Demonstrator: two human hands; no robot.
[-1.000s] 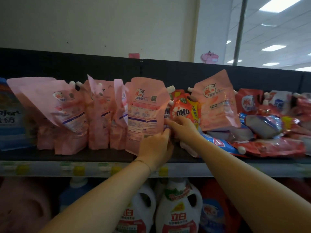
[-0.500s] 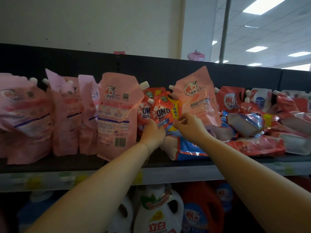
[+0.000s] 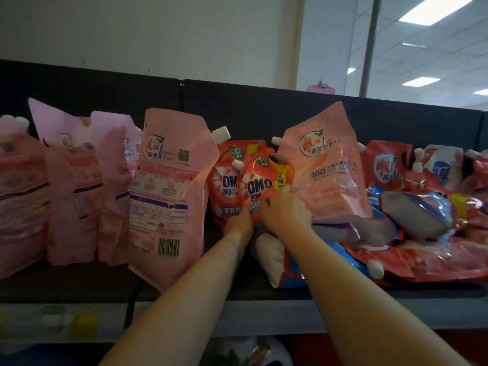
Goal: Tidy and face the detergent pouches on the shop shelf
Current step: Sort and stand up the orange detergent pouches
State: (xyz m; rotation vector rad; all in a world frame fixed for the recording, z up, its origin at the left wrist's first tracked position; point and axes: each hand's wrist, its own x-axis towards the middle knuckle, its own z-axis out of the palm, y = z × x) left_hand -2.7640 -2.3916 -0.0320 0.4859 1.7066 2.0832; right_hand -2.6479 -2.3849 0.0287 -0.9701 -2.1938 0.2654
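Observation:
Two red OMO pouches stand side by side mid-shelf. The front OMO pouch (image 3: 260,184) is held at its lower part by both hands: my left hand (image 3: 239,225) grips its bottom left, my right hand (image 3: 286,211) grips its bottom right edge. The second OMO pouch (image 3: 227,178) stands just behind to the left. A tall pink pouch (image 3: 169,191) stands left of them with its back label and barcode facing out. Another pink pouch (image 3: 327,165) leans upright to the right, front facing out.
Several more pink pouches (image 3: 71,180) stand along the left of the shelf (image 3: 79,283). A jumble of red, blue and white pouches (image 3: 422,215) lies flat at the right. A blue and white pouch (image 3: 280,260) lies under my right forearm. Bottles stand on the shelf below.
My left hand let go of the tall pink pouch and moved right onto the front OMO pouch. My right hand slid down to the pouch's lower right edge. The view shifted right.

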